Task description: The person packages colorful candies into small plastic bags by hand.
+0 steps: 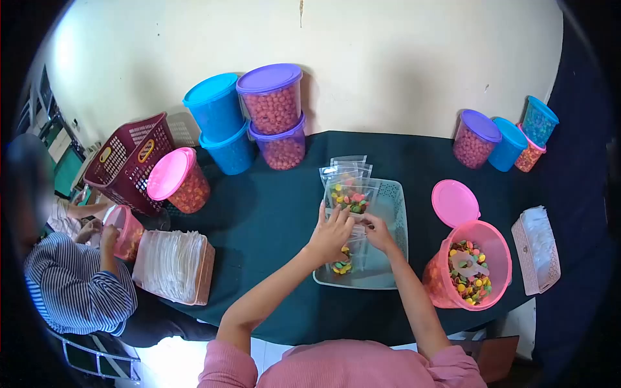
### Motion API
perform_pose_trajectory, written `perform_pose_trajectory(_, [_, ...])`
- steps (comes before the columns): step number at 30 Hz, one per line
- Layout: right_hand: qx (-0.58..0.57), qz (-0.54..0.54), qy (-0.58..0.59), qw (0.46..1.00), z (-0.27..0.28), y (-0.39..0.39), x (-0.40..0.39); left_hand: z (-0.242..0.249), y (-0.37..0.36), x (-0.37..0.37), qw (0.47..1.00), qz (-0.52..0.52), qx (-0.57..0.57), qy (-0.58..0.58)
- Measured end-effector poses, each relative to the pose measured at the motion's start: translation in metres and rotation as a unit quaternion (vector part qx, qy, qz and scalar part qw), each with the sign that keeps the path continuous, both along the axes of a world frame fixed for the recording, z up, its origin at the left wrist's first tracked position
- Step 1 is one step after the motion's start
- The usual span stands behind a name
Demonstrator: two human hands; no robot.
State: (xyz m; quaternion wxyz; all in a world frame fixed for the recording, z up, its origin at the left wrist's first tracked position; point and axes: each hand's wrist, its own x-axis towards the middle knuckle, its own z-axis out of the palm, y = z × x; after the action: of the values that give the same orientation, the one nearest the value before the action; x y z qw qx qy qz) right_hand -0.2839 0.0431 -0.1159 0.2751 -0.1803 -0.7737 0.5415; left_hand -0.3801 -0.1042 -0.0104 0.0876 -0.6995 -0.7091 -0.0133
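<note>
Both hands are at the top edge of a clear plastic pouch (345, 265) partly filled with colourful small snack pieces. My left hand (332, 234) grips the pouch from the left, its fingers pointing away from me and covering part of it. From the right, my right hand (378, 233) pinches the same top edge with bent fingers. Beneath is a pale grey-green tray (392, 207) with a perforated rim. Just beyond my fingers, another filled clear pouch (350, 196) lies on more pouches that overlap the tray's far left corner.
A pink bucket (435, 282) of snack pieces with a scoop (467, 266) stands right, its pink lid (455, 202) behind. Baskets of clear bags (541, 229) and white packets (169, 265) flank the table. Lidded tubs (272, 107) line the wall. A person (81, 284) handles a pink tub at left.
</note>
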Motion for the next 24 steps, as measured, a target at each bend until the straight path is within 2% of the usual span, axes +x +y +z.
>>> perform_pose_trajectory(2, [0.013, -0.027, -0.003, 1.0, -0.009, 0.004, -0.003, -0.003, 0.0, -0.002, 1.0, 0.0, -0.018, -0.025])
perform_pose_trajectory(4, [0.094, -0.303, 0.035, 0.948, -0.027, 0.011, -0.011, -0.002, -0.002, -0.001, 1.0, 0.005, -0.022, -0.022])
perform_pose_trajectory(7, [0.046, -0.288, 0.029, 0.956, -0.039, 0.021, -0.015, -0.004, -0.005, -0.001, 1.0, -0.002, -0.011, -0.008])
perform_pose_trajectory(8, [-0.069, -0.227, 0.021, 0.971, -0.04, 0.023, -0.013, -0.006, -0.006, 0.0, 1.0, -0.004, -0.011, -0.009])
perform_pose_trajectory(9, [-0.068, -0.228, 0.021, 0.971, -0.039, 0.024, -0.012, -0.008, -0.007, 0.0, 1.0, -0.005, -0.005, 0.0])
perform_pose_trajectory(11, [-0.105, -0.124, 0.028, 0.986, -0.037, 0.025, -0.011, -0.009, -0.008, -0.001, 1.0, -0.005, 0.001, 0.01])
perform_pose_trajectory(15, [-0.069, -0.102, -0.004, 0.992, -0.03, 0.019, -0.008, -0.003, -0.012, -0.001, 0.999, -0.01, 0.002, -0.031])
perform_pose_trajectory(18, [-0.049, -0.097, 0.032, 0.994, -0.029, 0.012, -0.011, 0.0, -0.013, -0.001, 0.999, -0.011, 0.017, -0.049])
perform_pose_trajectory(20, [0.007, -0.084, 0.028, 0.996, -0.027, 0.009, -0.013, 0.005, -0.011, -0.001, 0.998, -0.011, 0.029, -0.046])
perform_pose_trajectory(22, [-0.001, -0.081, 0.017, 0.997, -0.022, 0.006, -0.013, 0.011, -0.009, -0.001, 0.996, 0.002, 0.065, -0.062])
perform_pose_trajectory(24, [-0.009, -0.079, 0.006, 0.997, -0.026, 0.008, -0.015, 0.009, -0.006, -0.003, 0.997, 0.01, 0.048, -0.057])
